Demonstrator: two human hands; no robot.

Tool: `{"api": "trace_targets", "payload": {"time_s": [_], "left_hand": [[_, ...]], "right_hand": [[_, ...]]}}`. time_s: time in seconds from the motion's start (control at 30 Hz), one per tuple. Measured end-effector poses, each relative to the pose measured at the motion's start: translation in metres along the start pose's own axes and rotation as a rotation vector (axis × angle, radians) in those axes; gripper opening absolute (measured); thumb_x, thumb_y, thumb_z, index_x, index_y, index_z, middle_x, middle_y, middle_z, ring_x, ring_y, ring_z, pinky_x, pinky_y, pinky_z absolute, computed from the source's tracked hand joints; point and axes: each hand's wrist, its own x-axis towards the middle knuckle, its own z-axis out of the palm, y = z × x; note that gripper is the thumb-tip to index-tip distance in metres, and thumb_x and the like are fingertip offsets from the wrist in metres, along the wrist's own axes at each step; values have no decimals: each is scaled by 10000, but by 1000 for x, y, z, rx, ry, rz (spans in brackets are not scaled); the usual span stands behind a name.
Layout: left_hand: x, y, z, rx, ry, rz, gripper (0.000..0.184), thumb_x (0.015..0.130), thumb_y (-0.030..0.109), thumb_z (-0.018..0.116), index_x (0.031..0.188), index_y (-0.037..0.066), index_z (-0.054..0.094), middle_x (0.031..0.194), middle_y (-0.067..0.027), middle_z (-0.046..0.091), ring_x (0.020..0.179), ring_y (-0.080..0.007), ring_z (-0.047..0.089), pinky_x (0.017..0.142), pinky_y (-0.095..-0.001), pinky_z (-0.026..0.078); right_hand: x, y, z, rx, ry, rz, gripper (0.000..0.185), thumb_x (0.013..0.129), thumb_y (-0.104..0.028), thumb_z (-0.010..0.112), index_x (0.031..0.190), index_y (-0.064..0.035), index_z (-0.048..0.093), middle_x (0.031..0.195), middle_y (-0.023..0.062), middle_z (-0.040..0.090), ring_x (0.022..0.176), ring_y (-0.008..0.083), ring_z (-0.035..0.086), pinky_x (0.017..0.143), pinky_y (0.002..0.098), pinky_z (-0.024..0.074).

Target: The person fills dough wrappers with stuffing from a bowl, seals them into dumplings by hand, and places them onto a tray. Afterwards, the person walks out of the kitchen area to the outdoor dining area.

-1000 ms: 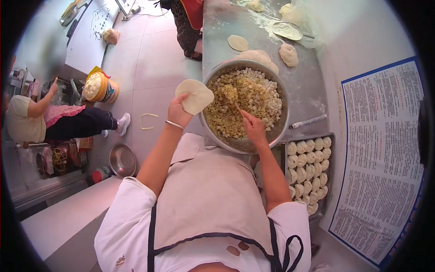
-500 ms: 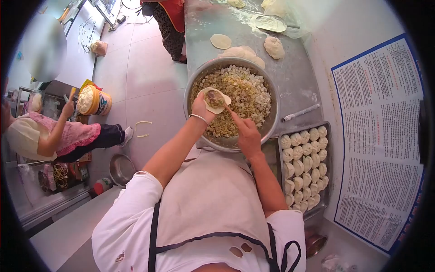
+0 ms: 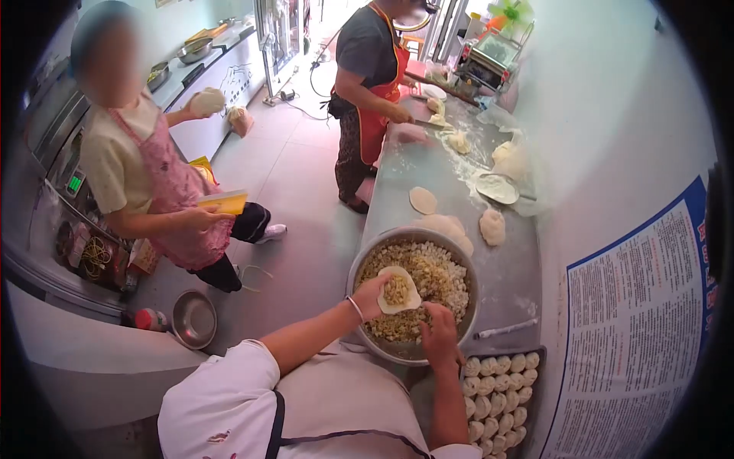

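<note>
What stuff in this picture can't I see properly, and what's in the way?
In the head view:
Bottom of the bowl: covered by filling.
Middle of the wooden handle: hidden in the right hand.
Near end of the tray: cut off by the bottom edge.
Words on the poster: too small to read.

- Wall poster, white with blue border: close rows of small dark print, too small to read.
- Blue edge strip of same: larger characters, cut by the dark lens rim, illegible.
- Green-lit display, at left: figures too blurred to read.
- White counter front: dark line-drawn marks, undecipherable.
</note>
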Motion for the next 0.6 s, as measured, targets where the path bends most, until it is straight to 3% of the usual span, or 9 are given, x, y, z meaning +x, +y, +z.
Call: {"api": "trace_targets", "payload": {"time_s": [0.13,0.23,0.3,0.37,0.43,0.5,0.57,0.6], "left_hand": [[-17,3,13,137,-65,-82,402,1071,284,324,1370,60,473,1311,-165,582,1184,-327,600,973,-526,529],[-29,2,23,227,20,-13,389,1072,306,335,1346,77,489,1258,-151,604,1125,-313,631,929,-506,559],[-18,-2,3,300,-42,52,392,1058,368,364,1330,120,497,1138,-110,625,1043,-284,665,777,-463,610],[-44,4,27,530,-5,9,382,1056,374,370,1306,118,503,1105,-90,613,961,-228,677,679,-383,614],[-53,6,33,610,-129,1,372,1021,375,461,1264,98,511,1107,-76,599,879,-162,655,617,-305,589],[-65,7,52,892,-106,28,391,976,333,561,1276,90,503,1091,-66,606,885,-137,650,630,-295,597],[-67,4,50,1072,-199,141,479,884,217,708,1284,74,487,1079,-49,595,899,-114,633,640,-270,595],[-70,4,51,1117,-201,169,484,876,189,717,1286,73,485,1092,-50,594,916,-114,630,643,-270,596]], "right_hand": [[17,9,15,124,-93,-96,286,754,-61,761,1028,-92,686,1032,123,606,1022,311,584,885,422,476],[26,14,13,277,-123,-93,199,746,-86,781,928,-71,702,1085,135,616,1030,305,600,876,382,496],[40,4,9,335,-128,-85,183,754,-99,787,912,-60,704,1143,140,605,1059,300,605,882,364,509],[42,-5,10,538,-206,96,177,778,-107,783,927,-53,704,1195,136,582,1111,289,591,924,367,498],[41,-12,15,796,-231,296,168,798,-107,775,939,-50,705,1222,129,569,1139,269,578,957,369,481],[38,-23,19,990,-199,415,171,806,-108,773,951,-49,704,1219,124,567,1128,242,579,957,365,476],[35,-25,19,821,-150,315,188,811,-108,774,969,-43,696,1204,121,569,1111,215,580,906,335,495],[34,-27,19,734,-128,260,196,814,-108,775,977,-41,691,1196,120,570,1102,202,580,880,320,505]]}}
